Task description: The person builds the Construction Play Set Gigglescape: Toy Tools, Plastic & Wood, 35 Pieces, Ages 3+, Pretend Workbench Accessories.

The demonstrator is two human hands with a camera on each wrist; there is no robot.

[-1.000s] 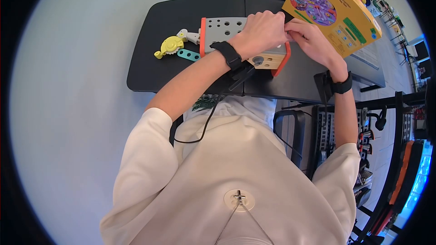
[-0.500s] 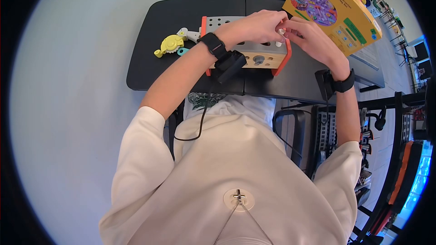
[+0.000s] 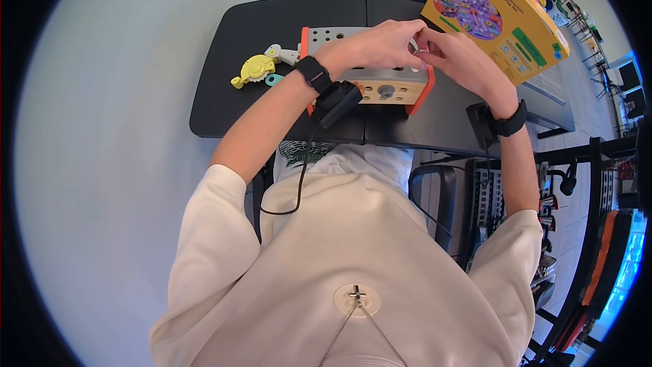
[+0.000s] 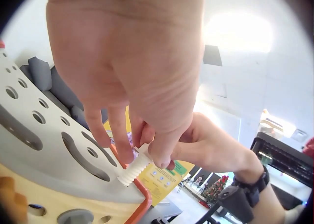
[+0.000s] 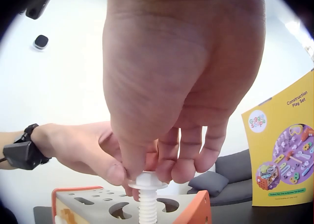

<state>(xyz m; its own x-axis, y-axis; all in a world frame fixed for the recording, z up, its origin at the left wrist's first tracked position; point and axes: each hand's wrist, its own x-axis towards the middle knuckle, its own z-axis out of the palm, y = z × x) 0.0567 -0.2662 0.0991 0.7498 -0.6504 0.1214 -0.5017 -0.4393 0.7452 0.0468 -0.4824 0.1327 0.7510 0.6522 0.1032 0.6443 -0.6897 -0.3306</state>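
Note:
A white threaded toy bolt point(image 5: 147, 204) with a hexagonal head and a flange stands over the right end of the grey-topped toy workbench point(image 3: 324, 38). My right hand point(image 3: 465, 61) pinches the bolt's head between thumb and fingers. From the other side my left hand point(image 3: 382, 44) has its thumb and fingertips at the same head. In the left wrist view the ribbed shank point(image 4: 132, 171) comes out below the fingers, beside the curved slots in the workbench top. A grey bolt head point(image 3: 386, 91) sits in the workbench's wooden front.
Left of the workbench lie a yellow toy piece with a toothed edge point(image 3: 257, 68), a white toy piece point(image 3: 288, 56) and a teal strip point(image 3: 273, 79), all on the black table point(image 3: 221, 105). A yellow construction play set box point(image 3: 536, 30) stands behind my right hand.
My left wrist has swung to the left and its hand has drawn back from over the bolt. The right hand has shifted slightly left. The workbench stays in about the same place.

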